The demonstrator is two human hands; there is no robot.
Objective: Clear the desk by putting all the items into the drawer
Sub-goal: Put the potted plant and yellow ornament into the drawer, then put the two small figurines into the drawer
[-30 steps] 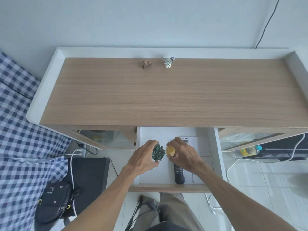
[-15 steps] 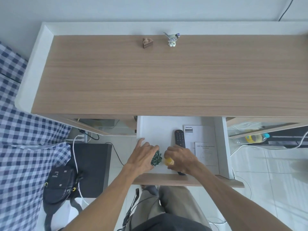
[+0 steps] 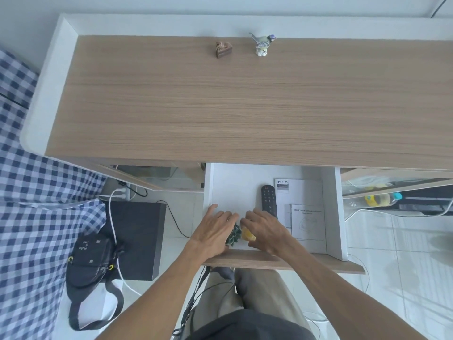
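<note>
The white drawer (image 3: 228, 185) under the wooden desk (image 3: 245, 106) is pulled out. Near its front wall a small green succulent (image 3: 234, 236) and a yellow object (image 3: 248, 236) sit side by side on the drawer floor. My left hand (image 3: 215, 231) hovers over the succulent with fingers stretched and spread. My right hand (image 3: 266, 229) lies over the yellow object, fingers extended, its thumb beside it. A brown cake-slice figurine (image 3: 222, 49) and a bird figurine (image 3: 262, 44) stand at the desk's back edge.
A black remote (image 3: 268, 198) and two paper leaflets (image 3: 307, 224) lie in the drawer's right half. A dark bag (image 3: 92, 261) and a black box (image 3: 137, 239) sit on the floor to the left, with cables. A checked cloth (image 3: 31, 192) covers the far left.
Both hands came down and back toward the drawer's front with the succulent and the yellow object, then flattened their fingers. The remote, covered by my right hand before, now shows.
</note>
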